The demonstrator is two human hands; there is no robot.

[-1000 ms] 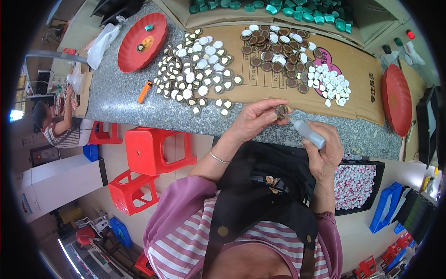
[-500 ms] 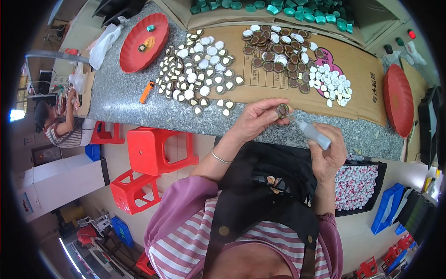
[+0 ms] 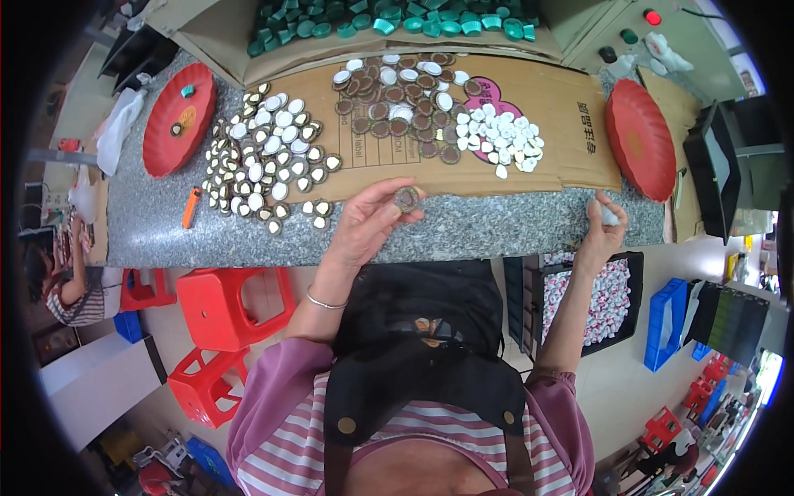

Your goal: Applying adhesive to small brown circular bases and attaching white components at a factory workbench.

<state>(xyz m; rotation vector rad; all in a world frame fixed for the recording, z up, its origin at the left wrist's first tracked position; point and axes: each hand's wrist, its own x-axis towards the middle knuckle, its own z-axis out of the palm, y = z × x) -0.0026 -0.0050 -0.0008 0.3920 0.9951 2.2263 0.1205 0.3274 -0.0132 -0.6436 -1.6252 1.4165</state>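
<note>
My left hand pinches a small round brown disc with a ridged rim above the counter's front edge. Well to the right, my right hand is closed around a small pale squeeze bottle, most of it hidden by the fingers. Beyond the left hand, brown discs topped with cream pieces are spread across cardboard and stone. A heap of plain brown discs mixed with white ones lies mid-cardboard. Beside it is a cluster of small white pieces.
Red scalloped trays stand at the left and right of the grey stone counter. An orange lighter lies on the left. Green cups fill a shelf behind. Red stools and a black crate are below; another person sits far left.
My right hand has carried the squeeze bottle away from the disc, out to the right. My left hand still holds the disc. The whole view has shifted, so the counter's things appear further left.
</note>
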